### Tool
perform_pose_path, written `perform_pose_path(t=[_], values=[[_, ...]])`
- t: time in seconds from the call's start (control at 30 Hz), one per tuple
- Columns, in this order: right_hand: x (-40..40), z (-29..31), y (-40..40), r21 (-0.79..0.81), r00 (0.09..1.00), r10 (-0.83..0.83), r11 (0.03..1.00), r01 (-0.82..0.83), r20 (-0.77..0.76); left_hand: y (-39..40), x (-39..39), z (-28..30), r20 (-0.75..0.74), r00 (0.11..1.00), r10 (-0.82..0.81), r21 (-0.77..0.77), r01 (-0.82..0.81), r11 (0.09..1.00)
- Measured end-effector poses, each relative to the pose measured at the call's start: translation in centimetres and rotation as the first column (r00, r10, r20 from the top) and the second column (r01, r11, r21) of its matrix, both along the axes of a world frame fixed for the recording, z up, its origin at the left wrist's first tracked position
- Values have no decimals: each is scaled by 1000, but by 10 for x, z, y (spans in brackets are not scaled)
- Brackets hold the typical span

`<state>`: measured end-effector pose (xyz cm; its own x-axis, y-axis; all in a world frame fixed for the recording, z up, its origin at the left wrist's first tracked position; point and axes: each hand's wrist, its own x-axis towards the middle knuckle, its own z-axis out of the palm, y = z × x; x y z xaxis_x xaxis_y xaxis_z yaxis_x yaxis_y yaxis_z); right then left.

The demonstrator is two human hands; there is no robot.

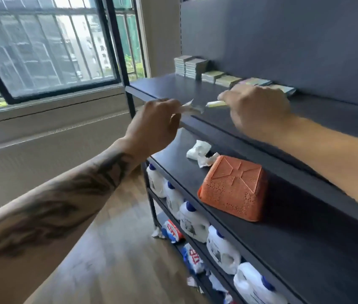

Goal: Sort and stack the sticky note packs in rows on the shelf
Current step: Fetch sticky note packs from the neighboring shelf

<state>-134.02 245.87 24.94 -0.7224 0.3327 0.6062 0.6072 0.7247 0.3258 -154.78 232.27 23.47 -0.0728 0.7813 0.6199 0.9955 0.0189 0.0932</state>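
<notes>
Over top shelf (173, 84) | left hand (156, 126) pinches clear wrapper (190, 107) | right hand (259, 110) grips one yellow pack (215, 103), long axis 9–3 o'clock | six stacks (195, 68) at 12.

Both hands raised over front edge of top shelf (169, 84). Left hand (156, 126) pinches a crumpled clear wrapper (190, 107); right hand (259, 110) grips a yellow pack (215, 103), fingers curled round it. Wrapper and pack just apart.

Along the shelf's back edge: two tall stacks (190, 65) near left corner, then a row of low packs (224, 79) running right, partly hidden behind right hand.

Next shelf down: orange basket (233, 189) upside down near front edge, crumpled wrappers (200, 151) just beside it. Lower shelf: white jugs (193, 222) w/ blue caps in a row.
</notes>
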Motion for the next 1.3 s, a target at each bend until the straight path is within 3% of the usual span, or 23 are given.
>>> perform_pose_path(t=[0.23, 0.47, 0.53, 0.67, 0.83, 1.03, 1.2, 1.3], values=[[64, -11, 70, -110, 958, -285, 952, 286, 28, 144, 11, 11, -98, 931, -350, -47, 348, 937], [91, -27, 96, -207, 851, -517, 826, 524, 93, 261, 25, 14, -202, 760, -618, -238, 574, 784], [93, -28, 99, -309, 830, -551, 776, 550, 93, 286, 28, 14, -205, 708, -675, -281, 618, 734], [91, -22, 92, -555, 809, -588, 678, 482, -15, 319, 33, 14, -151, 594, -790, -350, 715, 605], [76, -14, 84, -579, 744, -667, 593, 559, 34, 333, 29, 12, -126, 492, -861, -402, 769, 498], [57, -1, 108, -616, 764, -628, 664, 424, -151, 347, 17, 10, 13, 482, -876, -422, 797, 432], [39, -9, 129, -649, 789, -554, 708, 278, -266, 361, 7, 0, 320, 420, -849, -399, 873, 281], [37, -19, 124, -676, 814, -506, 708, 205, -284, 365, 7, -8, 381, 407, -830, -328, 899, 290]])
